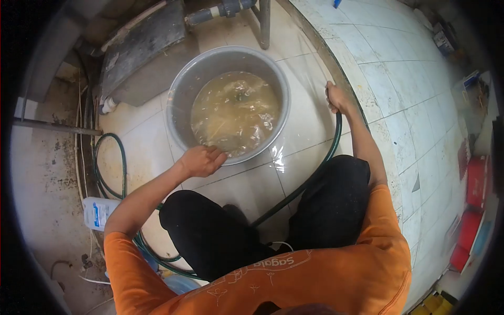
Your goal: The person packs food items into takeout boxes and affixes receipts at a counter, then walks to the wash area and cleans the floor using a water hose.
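A large grey metal basin (pixel 175 113) stands on the tiled floor in front of me, holding cloudy, yellow-brown water (pixel 231 113) with a rippled, glinting surface. My left hand (pixel 205 160) is closed at the basin's near rim, fingers curled over the edge. Off to the right of the basin, my right hand (pixel 340 98) is wrapped round a dark green hose (pixel 315 176). From that hand the hose runs down past my right knee and between my legs. The hose's open end is hidden, and I cannot make out any stream from it.
Coils of green hose (pixel 125 163) lie at the left beside a white plastic jug (pixel 100 212). A dark box (pixel 142 58) and a grey pipe (pixel 220 11) stand behind the basin. A raised tiled ledge (pixel 388 100) runs along the right, with red containers (pixel 476 181) further off.
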Tool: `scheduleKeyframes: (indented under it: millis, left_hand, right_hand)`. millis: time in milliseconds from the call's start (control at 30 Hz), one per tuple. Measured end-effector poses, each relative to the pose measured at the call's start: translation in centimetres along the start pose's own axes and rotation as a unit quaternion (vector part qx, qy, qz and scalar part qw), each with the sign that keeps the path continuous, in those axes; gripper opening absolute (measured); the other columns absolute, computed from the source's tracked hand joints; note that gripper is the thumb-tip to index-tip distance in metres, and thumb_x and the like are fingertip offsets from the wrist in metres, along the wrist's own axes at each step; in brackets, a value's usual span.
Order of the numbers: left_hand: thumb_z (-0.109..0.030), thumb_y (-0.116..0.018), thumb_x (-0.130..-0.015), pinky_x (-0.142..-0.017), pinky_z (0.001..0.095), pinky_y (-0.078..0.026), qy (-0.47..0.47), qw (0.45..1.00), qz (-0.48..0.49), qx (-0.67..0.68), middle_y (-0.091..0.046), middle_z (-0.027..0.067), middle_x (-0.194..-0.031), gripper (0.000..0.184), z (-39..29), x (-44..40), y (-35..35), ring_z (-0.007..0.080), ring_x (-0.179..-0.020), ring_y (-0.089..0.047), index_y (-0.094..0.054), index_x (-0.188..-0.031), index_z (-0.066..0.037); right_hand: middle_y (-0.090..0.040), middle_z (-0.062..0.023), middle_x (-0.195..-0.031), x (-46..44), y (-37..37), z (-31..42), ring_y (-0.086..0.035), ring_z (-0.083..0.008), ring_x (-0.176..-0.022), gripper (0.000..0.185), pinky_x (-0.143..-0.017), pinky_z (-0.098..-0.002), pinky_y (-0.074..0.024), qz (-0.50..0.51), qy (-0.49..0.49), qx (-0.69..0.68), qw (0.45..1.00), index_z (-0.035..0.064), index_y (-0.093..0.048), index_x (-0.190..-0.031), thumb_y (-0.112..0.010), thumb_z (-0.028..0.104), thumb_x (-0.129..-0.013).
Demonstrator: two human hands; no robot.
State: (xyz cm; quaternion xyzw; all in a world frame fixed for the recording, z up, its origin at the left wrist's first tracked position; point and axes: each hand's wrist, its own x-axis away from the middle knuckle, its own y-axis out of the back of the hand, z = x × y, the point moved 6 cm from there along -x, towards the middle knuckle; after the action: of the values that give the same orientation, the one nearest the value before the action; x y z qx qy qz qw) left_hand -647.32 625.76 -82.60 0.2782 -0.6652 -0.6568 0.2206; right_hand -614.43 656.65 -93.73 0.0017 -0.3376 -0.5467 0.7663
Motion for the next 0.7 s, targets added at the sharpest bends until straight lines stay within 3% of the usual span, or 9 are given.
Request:
scheduleKeyframes:
  millis: [100, 200, 300, 333, 400, 433, 567, 667, 700]
  left_hand:
    - [-0.015, -0.058, -0.080, -0.057, 0.0344, -0.051, -0.042, 0.999, 0.017, 0.000, -0.059, 0.0072, -0.072, 0.014, 0.8, -1.5, -0.2, 0.0228, -0.069, -0.062, -0.057, -0.088, -0.003]
    - [-0.014, -0.057, -0.081, -0.055, 0.0351, -0.049, -0.065, 0.998, 0.004, 0.008, -0.057, 0.0057, -0.072, 0.011, 1.2, -3.6, -0.7, 0.0220, -0.068, -0.061, -0.056, -0.088, -0.005]
    - [-0.015, -0.057, -0.082, -0.056, 0.0372, -0.050, -0.070, 0.996, -0.015, 0.048, -0.057, 0.0071, -0.072, 0.011, 1.4, -5.9, -0.8, 0.0244, -0.066, -0.061, -0.054, -0.086, -0.005]
    - [-0.015, -0.057, -0.082, -0.056, 0.0372, -0.050, -0.061, 0.997, -0.018, 0.047, -0.057, 0.0071, -0.072, 0.011, 1.6, -6.8, -1.1, 0.0244, -0.066, -0.061, -0.054, -0.086, -0.005]
    - [-0.016, -0.055, -0.084, -0.057, 0.0407, -0.051, -0.068, 0.995, -0.015, 0.073, -0.056, 0.0094, -0.070, 0.012, 1.2, -9.1, -2.2, 0.0282, -0.064, -0.061, -0.052, -0.084, -0.004]
    - [-0.015, -0.053, -0.085, -0.057, 0.0423, -0.051, -0.046, 0.995, -0.014, 0.091, -0.057, 0.0110, -0.070, 0.012, 1.1, -10.8, -2.0, 0.0299, -0.065, -0.062, -0.051, -0.084, -0.004]
    - [-0.013, -0.051, -0.085, -0.060, 0.0455, -0.053, -0.077, 0.992, -0.041, 0.086, -0.061, 0.0165, -0.069, 0.013, 1.0, -17.6, -2.8, 0.0335, -0.067, -0.065, -0.052, -0.080, -0.001]
    - [-0.013, -0.053, -0.083, -0.061, 0.0454, -0.053, -0.060, 0.987, -0.098, 0.114, -0.062, 0.0176, -0.065, 0.015, -0.7, -22.8, -2.6, 0.0341, -0.064, -0.066, -0.055, -0.078, 0.001]
    - [-0.013, -0.053, -0.082, -0.061, 0.0449, -0.053, -0.021, 0.977, -0.116, 0.179, -0.062, 0.0172, -0.063, 0.015, -1.1, -24.8, -3.1, 0.0333, -0.065, -0.066, -0.056, -0.077, 0.001]
  right_hand:
    - [-0.033, 0.0012, -0.051, 1.1, 0.9, 4.5, -0.033, -0.0123, -0.038, 0.040, -0.034, -0.0323, -0.0310, -0.059, 0.029, 0.065, 0.996, 0.0130, -0.038, -0.067, -0.031, 0.039, -0.097]
    - [-0.033, 0.0009, -0.051, -0.6, 1.7, 3.4, -0.032, -0.0131, -0.037, 0.043, -0.034, -0.0330, -0.0309, -0.010, 0.002, 0.088, 0.996, 0.0135, -0.037, -0.067, -0.031, 0.042, -0.098]
    - [-0.033, 0.0008, -0.052, 0.4, 4.7, 3.2, -0.032, -0.0137, -0.036, 0.047, -0.034, -0.0340, -0.0298, -0.039, -0.019, 0.060, 0.997, 0.0136, -0.038, -0.068, -0.030, 0.047, -0.100]
    - [-0.040, -0.0024, -0.056, -0.3, 6.6, 3.0, -0.041, -0.0177, -0.041, 0.053, -0.039, -0.0403, -0.0376, -0.035, -0.005, 0.072, 0.997, 0.0048, -0.048, -0.081, -0.030, 0.051, -0.101]
    - [-0.044, -0.0045, -0.060, 0.6, 9.6, 5.1, -0.042, -0.0181, -0.042, 0.057, -0.039, -0.0399, -0.0376, -0.051, -0.021, 0.093, 0.994, 0.0021, -0.049, -0.092, -0.032, 0.056, -0.099]
    - [-0.032, 0.0030, -0.054, 2.4, 9.9, 7.4, -0.030, -0.0118, -0.039, 0.047, -0.035, -0.0314, -0.0275, -0.067, -0.043, 0.085, 0.993, 0.0123, -0.044, -0.087, -0.033, 0.057, -0.098]
    - [-0.035, 0.0005, -0.051, 4.6, 9.5, 17.4, -0.033, -0.0142, -0.037, 0.048, -0.036, -0.0340, -0.0289, -0.094, 0.012, 0.154, 0.984, 0.0082, -0.046, -0.088, -0.032, 0.053, -0.099]
    - [-0.041, -0.0039, -0.048, 4.8, 3.8, 23.4, -0.039, -0.0190, -0.035, 0.050, -0.037, -0.0384, -0.0331, -0.024, 0.073, 0.302, 0.950, 0.0030, -0.048, -0.088, -0.029, 0.047, -0.101]
    - [-0.042, -0.0048, -0.048, 4.7, 1.7, 25.2, -0.041, -0.0198, -0.036, 0.050, -0.038, -0.0399, -0.0361, -0.004, 0.096, 0.356, 0.930, 0.0041, -0.047, -0.084, -0.026, 0.047, -0.101]
